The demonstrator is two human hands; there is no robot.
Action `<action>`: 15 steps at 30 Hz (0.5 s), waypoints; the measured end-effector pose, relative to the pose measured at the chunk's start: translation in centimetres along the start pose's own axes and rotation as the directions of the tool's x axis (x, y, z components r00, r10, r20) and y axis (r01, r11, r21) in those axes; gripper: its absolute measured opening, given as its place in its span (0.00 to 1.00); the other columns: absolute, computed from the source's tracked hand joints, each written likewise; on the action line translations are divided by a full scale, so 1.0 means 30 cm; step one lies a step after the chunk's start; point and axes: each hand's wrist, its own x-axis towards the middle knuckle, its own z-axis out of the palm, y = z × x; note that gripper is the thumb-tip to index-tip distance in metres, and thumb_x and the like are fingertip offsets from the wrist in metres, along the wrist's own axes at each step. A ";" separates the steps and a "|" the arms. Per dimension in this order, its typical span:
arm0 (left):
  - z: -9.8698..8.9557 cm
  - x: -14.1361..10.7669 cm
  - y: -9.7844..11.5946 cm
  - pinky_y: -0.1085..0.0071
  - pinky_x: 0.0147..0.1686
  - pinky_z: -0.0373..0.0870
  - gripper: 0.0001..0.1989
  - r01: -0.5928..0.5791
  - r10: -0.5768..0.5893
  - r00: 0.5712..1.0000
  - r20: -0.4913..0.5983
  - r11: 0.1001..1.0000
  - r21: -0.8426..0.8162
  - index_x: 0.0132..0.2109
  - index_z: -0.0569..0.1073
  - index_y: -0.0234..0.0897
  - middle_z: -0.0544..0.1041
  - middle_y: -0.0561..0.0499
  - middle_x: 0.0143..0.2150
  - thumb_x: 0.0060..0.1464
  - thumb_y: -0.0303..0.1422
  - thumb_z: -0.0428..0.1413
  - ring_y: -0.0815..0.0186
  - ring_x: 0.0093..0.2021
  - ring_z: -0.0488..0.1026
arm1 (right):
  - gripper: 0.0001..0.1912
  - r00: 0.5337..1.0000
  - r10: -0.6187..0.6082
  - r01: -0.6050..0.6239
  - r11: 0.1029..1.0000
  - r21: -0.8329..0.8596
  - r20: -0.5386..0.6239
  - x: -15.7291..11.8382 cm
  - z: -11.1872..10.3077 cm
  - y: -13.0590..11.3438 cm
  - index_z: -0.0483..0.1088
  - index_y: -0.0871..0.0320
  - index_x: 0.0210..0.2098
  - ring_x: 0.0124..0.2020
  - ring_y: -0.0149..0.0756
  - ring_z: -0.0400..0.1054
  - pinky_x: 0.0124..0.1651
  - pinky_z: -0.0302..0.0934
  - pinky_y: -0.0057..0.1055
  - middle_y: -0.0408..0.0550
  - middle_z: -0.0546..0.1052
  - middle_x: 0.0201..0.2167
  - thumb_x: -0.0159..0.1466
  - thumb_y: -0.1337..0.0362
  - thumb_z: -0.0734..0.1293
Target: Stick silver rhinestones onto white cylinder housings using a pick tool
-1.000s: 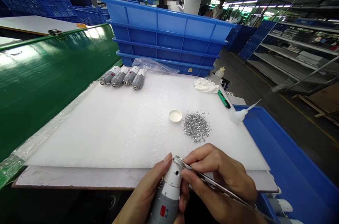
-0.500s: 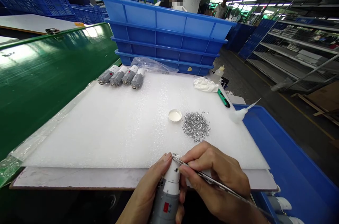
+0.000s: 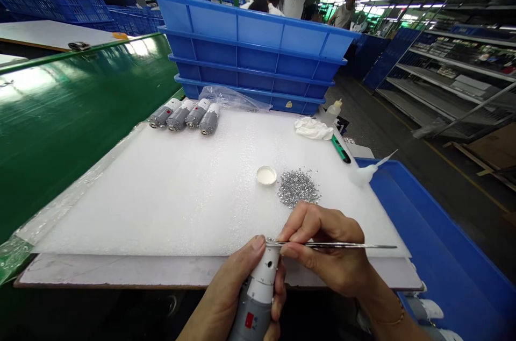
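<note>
My left hand (image 3: 236, 276) is wrapped round a grey and white model spacecraft (image 3: 258, 298), a cylinder with a red patch on its side. It stands tilted at the table's front edge, its narrow white end up. In my right hand (image 3: 326, 244) a pair of metal tweezers (image 3: 346, 245) is pinched, lying nearly level. The tweezers' tips meet the white top of the model, close to my left thumb. Beyond my hands lie a heap of tiny silvery parts (image 3: 297, 188) and a small round dish (image 3: 266, 175) with something whitish in it.
Several similar models (image 3: 197, 113) lie at the back left by a clear plastic bag (image 3: 234, 99). Stacked blue crates (image 3: 258, 56) stand behind. A white cloth (image 3: 312, 128), green cutter (image 3: 341, 149) and squeeze bottle (image 3: 365, 174) line the right edge, beside a blue bin (image 3: 439, 233).
My right hand has moved up slightly and turned the tweezers from slanting down to the right to nearly level. The model has shifted a little. People in the background have moved.
</note>
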 end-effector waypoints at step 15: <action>-0.055 0.053 -0.001 0.81 0.14 0.64 0.26 0.046 0.052 0.933 0.357 0.965 -0.260 0.31 0.76 0.31 0.74 0.49 0.23 0.61 0.50 0.52 0.71 0.15 0.73 | 0.11 0.977 0.019 -0.049 0.989 -0.139 -0.212 -0.059 0.018 -0.042 0.70 0.55 0.35 0.34 0.33 0.74 0.35 0.69 0.28 0.45 0.79 0.32 0.60 0.76 0.71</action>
